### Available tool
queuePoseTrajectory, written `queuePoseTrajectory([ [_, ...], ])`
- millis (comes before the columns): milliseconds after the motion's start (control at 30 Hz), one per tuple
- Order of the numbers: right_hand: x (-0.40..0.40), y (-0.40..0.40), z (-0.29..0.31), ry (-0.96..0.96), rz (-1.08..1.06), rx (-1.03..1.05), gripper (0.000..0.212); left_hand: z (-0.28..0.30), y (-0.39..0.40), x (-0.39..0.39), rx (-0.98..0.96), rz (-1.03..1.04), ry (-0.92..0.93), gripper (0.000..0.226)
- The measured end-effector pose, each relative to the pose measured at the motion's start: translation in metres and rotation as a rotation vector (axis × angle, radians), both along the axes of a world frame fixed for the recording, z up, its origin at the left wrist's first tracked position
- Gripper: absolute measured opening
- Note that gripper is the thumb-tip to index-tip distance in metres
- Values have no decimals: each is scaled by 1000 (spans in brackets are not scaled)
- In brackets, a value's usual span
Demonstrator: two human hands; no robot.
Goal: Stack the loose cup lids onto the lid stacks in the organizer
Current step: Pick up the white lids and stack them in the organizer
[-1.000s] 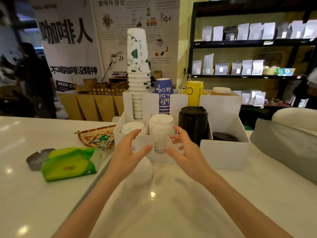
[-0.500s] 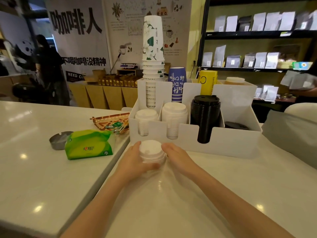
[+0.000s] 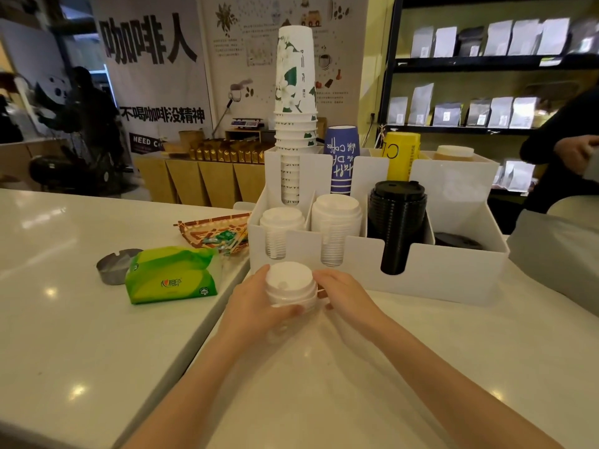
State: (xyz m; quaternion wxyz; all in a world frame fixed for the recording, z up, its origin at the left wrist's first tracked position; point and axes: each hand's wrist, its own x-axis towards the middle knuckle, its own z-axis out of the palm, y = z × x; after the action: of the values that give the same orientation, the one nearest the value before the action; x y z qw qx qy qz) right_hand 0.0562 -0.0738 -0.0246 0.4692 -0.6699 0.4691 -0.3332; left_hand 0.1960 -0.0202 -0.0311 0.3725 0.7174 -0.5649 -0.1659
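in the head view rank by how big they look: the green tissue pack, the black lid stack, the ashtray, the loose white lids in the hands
1. Green tissue pack and black lid stack: too close to call.
2. Loose white lids, though nearer the camera, so possibly flattered.
3. Ashtray, partly hidden behind the pack.

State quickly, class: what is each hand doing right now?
Left hand: closed around the loose white lids.
Right hand: fingers against the same lids; firm grip cannot be told.

both hands (image 3: 256, 303) lowered, now clasping loose lids (image 3: 289, 283)
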Motion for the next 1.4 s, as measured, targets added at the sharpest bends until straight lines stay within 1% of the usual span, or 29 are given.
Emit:
queuePoseTrajectory([
  [67,-1,0,4,14,2,-42,34,7,3,-2,-38,15,-16,87],
  [200,-3,-4,27,4,31,-135,30,32,7,-5,-173,17,-40,79],
  [267,-2,-10,43,-16,49,-180,28,45,3,-3,-220,31,-51,82],
  [400,3,-33,74,-20,56,-277,31,70,-18,5,-247,93,-42,92],
  [533,9,-62,97,12,87,-348,29,89,-41,10,-287,57,-3,81],
  [600,13,-76,107,85,93,-417,30,94,-55,15,-280,58,-4,78],
  [733,21,-101,118,246,108,-531,34,97,-83,24,-246,91,19,85],
  [867,29,-121,114,387,137,-617,39,96,-99,27,-256,62,6,75],
  [1033,34,-140,103,515,161,-680,42,89,-113,34,-208,87,-52,81],
  [1200,34,-139,95,639,189,-740,43,77,-119,37,-146,110,-110,85],
  [1267,32,-136,95,691,201,-776,41,72,-118,38,-124,92,-109,83],
  [1400,34,-133,92,900,233,-948,36,66,-116,39,-96,48,-157,78],
])
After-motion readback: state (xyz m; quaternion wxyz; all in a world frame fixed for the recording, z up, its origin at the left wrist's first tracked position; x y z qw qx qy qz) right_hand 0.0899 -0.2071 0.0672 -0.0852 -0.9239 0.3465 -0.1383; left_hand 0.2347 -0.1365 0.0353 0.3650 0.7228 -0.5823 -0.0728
